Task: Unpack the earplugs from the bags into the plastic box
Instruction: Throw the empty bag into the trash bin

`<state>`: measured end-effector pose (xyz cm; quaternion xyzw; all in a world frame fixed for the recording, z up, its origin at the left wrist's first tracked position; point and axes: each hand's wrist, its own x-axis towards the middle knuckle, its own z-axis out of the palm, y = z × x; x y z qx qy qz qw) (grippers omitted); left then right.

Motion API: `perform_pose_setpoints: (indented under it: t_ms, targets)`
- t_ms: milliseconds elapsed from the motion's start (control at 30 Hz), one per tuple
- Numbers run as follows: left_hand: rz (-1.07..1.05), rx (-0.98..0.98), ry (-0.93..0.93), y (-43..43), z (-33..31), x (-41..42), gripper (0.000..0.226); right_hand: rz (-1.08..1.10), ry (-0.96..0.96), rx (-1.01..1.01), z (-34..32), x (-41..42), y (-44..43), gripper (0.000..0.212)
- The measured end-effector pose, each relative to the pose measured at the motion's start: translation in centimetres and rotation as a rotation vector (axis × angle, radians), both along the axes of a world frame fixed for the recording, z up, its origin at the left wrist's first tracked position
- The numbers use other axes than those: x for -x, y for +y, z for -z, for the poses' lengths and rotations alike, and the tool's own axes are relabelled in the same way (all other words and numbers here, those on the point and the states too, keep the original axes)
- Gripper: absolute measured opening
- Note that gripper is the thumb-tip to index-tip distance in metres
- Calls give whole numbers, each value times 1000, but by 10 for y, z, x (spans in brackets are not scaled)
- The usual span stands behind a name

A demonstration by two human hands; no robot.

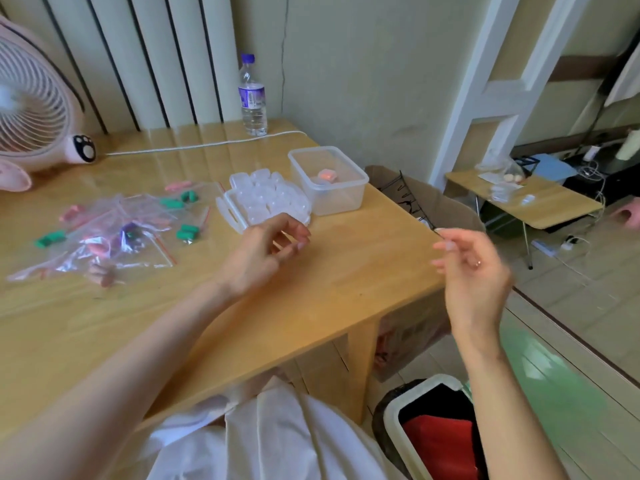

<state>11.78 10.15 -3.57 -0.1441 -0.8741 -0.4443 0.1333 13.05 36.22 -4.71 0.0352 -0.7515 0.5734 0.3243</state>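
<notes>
A pile of clear zip bags [114, 233] with green and pink earplugs lies at the table's left. At the right edge stands a clear plastic box [329, 181] with an orange-pink earplug [325, 175] inside. My left hand [266, 251] hovers over the table in front of the organiser, fingers loosely curled, holding nothing I can see. Past the table's right edge, my right hand [474, 268] is raised in the air, its fingers relaxed and empty.
A clear compartment organiser [266, 202] sits left of the box. A water bottle [252, 95], a white cable and a pink fan [31, 109] stand at the back. A cardboard box [433, 202] and a waste bin [436, 431] sit right of the table.
</notes>
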Motion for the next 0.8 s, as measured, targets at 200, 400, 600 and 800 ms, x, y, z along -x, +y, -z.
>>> perform_pose_setpoints:
  t_ms: [200,400,600,800]
  targets:
    - [-226,-12,9,-31,-1,0,5,-376,-8,-287,-24,55,-107,20]
    - [-459,-3,-3,-64,1,8,12,-480,-97,-669,-27,106,-185,25]
    - [-491,-36,-9,-78,2,16,13,-535,-151,-1200,-32,120,-215,47]
    - [-494,-127,45,-81,16,15,17,-480,-66,-1291,-30,122,-224,42]
